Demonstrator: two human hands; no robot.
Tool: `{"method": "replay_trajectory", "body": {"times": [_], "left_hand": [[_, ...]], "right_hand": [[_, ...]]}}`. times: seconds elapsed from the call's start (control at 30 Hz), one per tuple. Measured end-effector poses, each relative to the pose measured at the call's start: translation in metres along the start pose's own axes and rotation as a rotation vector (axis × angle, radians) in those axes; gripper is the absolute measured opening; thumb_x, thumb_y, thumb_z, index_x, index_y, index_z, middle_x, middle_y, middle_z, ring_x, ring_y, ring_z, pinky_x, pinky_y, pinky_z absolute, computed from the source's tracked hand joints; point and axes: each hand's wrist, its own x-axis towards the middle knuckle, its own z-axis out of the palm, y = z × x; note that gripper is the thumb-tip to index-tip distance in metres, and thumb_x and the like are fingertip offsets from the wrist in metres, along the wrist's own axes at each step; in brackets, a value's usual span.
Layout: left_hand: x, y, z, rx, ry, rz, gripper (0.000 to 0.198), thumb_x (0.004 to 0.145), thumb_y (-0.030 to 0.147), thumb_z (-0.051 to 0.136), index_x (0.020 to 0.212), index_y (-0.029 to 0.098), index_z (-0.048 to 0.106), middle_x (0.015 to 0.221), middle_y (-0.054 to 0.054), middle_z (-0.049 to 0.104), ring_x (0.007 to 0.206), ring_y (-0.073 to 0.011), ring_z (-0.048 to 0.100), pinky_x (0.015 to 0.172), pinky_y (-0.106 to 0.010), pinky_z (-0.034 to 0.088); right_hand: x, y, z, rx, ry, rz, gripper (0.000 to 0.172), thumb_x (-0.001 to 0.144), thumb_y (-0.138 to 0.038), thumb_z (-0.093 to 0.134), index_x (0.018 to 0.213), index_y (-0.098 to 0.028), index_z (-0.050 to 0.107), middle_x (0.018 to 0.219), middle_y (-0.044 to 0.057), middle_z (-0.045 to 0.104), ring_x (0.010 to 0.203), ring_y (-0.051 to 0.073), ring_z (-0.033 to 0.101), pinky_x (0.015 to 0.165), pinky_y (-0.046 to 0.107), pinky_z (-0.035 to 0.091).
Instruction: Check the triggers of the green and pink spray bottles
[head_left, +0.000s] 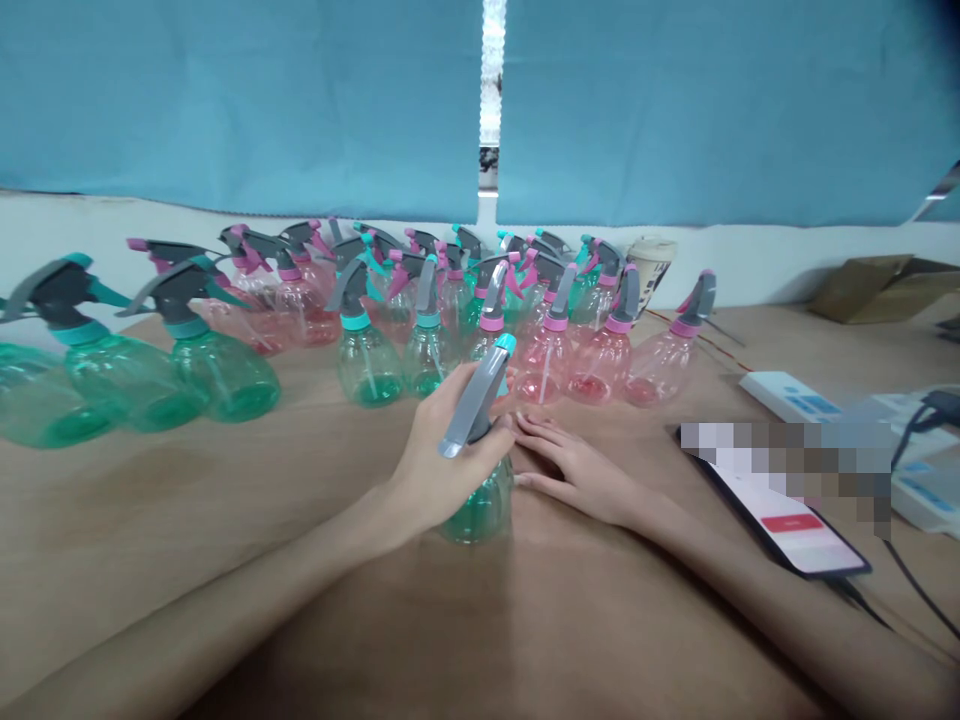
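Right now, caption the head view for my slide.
Left hand grips green spray bottle; right hand rests beside it on table.

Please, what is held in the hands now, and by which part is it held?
The left hand holds a green spray bottle around its neck, at the base of the grey spray head. The right hand rests beside it, holding nothing.

The green spray bottle (480,515) nearest the table's (585,620) near edge is clear, glossy plastic, its trigger (469,405) smooth grey plastic; the tabletop looks like matt wood; beyond its far edge, matt blue cloth (300,110); toward its right edge, a glossy phone screen (780,512)
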Motion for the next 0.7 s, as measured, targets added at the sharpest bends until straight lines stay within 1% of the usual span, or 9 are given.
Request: {"method": "replay_trajectory", "body": {"times": [0.2,0.5,0.63,0.7], "left_hand": [[0.0008,0.0006,-0.0007,0.002,-0.006,-0.012,0.015,0.075,0.018,0.053,0.088,0.022,0.047,0.069,0.004,0.048,0.062,-0.0133,0.047,0.058,-0.027,0.042],[0.0006,0.0014,-0.0045,0.011,-0.026,-0.007,0.013,0.070,0.012,0.050,0.074,0.023,0.044,0.065,0.004,0.048,0.058,-0.0135,0.045,0.056,-0.028,0.038],[0.0017,0.0033,-0.0055,-0.030,-0.058,0.008,0.013,0.072,0.012,0.050,0.080,0.023,0.048,0.074,0.002,0.053,0.065,-0.0145,0.049,0.063,-0.029,0.042],[0.0019,0.0035,-0.0062,-0.051,-0.063,0.026,0.013,0.072,0.012,0.051,0.080,0.023,0.048,0.075,0.002,0.052,0.066,-0.0141,0.048,0.065,-0.029,0.042]], "right_hand": [[-0.0004,0.0015,0.0011,-0.005,0.004,0.008,0.072,0.088,-0.063,0.042,0.145,-0.020,0.034,0.152,0.009,0.032,0.142,0.025,0.023,0.116,0.048,0.021],[-0.0010,-0.0017,-0.0017,0.022,0.021,-0.001,0.068,0.088,-0.062,0.044,0.145,-0.024,0.036,0.151,0.008,0.032,0.141,0.027,0.025,0.115,0.052,0.022],[-0.0008,-0.0022,-0.0022,0.022,0.021,0.007,0.068,0.088,-0.062,0.043,0.144,-0.024,0.038,0.152,0.007,0.031,0.141,0.027,0.024,0.115,0.051,0.022],[-0.0007,-0.0027,-0.0027,0.019,0.010,0.010,0.069,0.088,-0.062,0.043,0.144,-0.022,0.038,0.152,0.008,0.031,0.142,0.026,0.023,0.116,0.049,0.022]]}}
